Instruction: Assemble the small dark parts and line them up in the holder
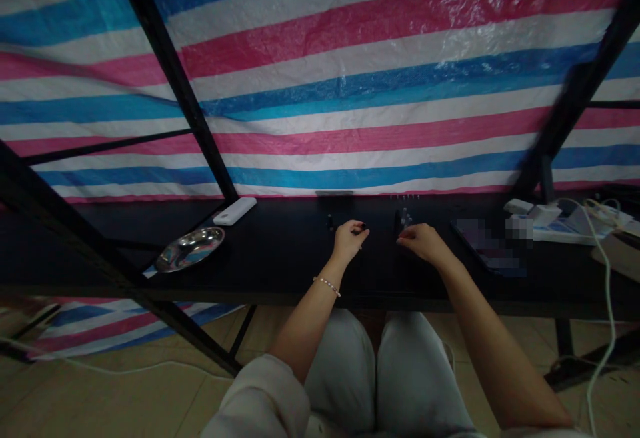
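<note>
My left hand (349,239), with a beaded bracelet (327,285) on the wrist, is closed in a pinch over the black table (290,251). A small dark piece shows at its fingertips, too small to name. My right hand (424,242) is also closed, thumb and fingers together; whatever it pinches is hidden. Just beyond its fingertips stand a small dark upright piece (397,220) and several small pale, clear-looking pieces (406,217). Another small dark piece (330,223) stands to the left of my left hand.
On the left are a shiny metal dish (191,250) and a white rectangular device (235,211). A phone (483,245) lies to the right, with a power strip (560,231) and white cables beyond. Black metal posts (175,78) frame the table before a striped sheet (350,91).
</note>
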Motion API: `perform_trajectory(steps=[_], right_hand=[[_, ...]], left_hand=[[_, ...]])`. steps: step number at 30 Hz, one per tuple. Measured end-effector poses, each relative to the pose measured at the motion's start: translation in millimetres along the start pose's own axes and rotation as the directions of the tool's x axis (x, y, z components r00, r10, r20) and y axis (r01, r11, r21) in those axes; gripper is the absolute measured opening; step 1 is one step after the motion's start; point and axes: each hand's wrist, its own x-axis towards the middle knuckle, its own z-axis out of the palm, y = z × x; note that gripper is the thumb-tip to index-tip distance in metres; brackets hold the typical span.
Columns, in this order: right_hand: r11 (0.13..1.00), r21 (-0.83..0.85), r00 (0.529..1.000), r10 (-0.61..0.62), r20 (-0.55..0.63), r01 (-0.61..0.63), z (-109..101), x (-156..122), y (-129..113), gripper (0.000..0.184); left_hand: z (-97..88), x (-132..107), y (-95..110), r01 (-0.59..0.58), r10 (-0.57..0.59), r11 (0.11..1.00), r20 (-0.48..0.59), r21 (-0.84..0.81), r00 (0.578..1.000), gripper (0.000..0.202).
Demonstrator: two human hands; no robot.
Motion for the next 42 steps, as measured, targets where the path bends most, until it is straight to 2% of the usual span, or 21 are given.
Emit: perform_trajectory(steps=[4, 6, 8, 14, 19, 30, 38, 42], right_hand=[[0.989, -0.072, 0.991, 0.131, -0.008, -0.131, -11.1, 1.5, 22.0, 0.019], [0.986, -0.077, 0.989, 0.149, -0.014, -0.149, -9.1, 2.7, 25.5, 0.02], [0.984, -0.085, 0.988, 0.153, -0.034, -0.155, -4.6, 3.8, 26.2, 0.021], [0.978, -0.109, 0.981, 0.165, -0.103, -0.176, 6.2, 3.7, 25.6, 0.025], [0.972, -0.146, 0.981, 0.172, -0.091, -0.184, 10.6, 0.3, 26.2, 0.029], [0.967, -0.185, 0.981, 0.157, -0.113, -0.176, 12.7, -0.9, 27.1, 0.033], [0.957, -0.229, 0.983, 0.161, -0.092, -0.178, 10.6, -2.3, 24.2, 0.033], [0.935, -0.297, 0.981, 0.181, -0.067, -0.193, 4.6, -7.7, 22.0, 0.031]], left_hand=[[11.4, 5.7, 1.9, 0.07, -0.067, 0.998, 0.178, -0.009, 0.982, 0.018], [19.9, 9.9, 2.8, 0.069, -0.076, 0.997, 0.27, 0.037, 0.96, 0.015], [29.9, 14.3, 2.6, 0.05, -0.08, 0.993, 0.302, 0.104, 0.95, 0.012], [55.9, 22.6, -1.7, -0.047, -0.045, 0.923, 0.229, 0.381, 0.972, 0.009], [64.6, 17.0, 0.0, -0.09, -0.001, 0.855, 0.174, 0.511, 0.985, 0.008], [72.9, 13.0, -2.2, -0.038, -0.002, 0.842, 0.074, 0.538, 0.997, 0.009], [72.7, 11.5, 4.0, -0.093, 0.009, 0.77, 0.135, 0.631, 0.991, 0.01], [62.8, 11.7, 8.7, -0.105, 0.003, 0.746, 0.154, 0.658, 0.988, 0.018]])
